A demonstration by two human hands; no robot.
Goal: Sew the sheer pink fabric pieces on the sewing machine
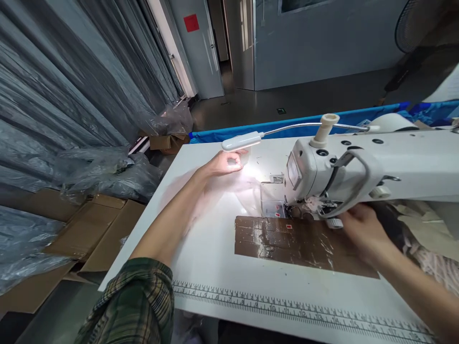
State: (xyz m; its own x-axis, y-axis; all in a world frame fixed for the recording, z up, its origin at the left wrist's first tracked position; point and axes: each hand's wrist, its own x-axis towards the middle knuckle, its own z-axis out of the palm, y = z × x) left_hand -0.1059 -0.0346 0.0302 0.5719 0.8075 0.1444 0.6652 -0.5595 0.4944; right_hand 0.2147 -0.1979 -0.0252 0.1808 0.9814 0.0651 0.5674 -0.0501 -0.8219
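Observation:
My left hand [225, 164] is on the far left part of the sewing table, under the small lamp. Its thumb and forefinger are pinched together on pale, sheer fabric [247, 191]. The cloth spreads beneath my forearm and runs right toward the needle area of a white sewing machine [322, 172]. My right hand [362, 227] reaches in beneath the machine's arm, beside the presser-foot area. It is blurred and its fingertips are hidden behind the machine, so whether they grip anything does not show.
Brown tape [272, 239] covers the white tabletop [215, 267] before the needle. A printed ruler [251, 303] follows the near edge. The lamp [242, 142] hangs low on a bendable neck. Cardboard boxes [86, 224] and plastic wrapping stand left; more fabric [433, 263] lies right.

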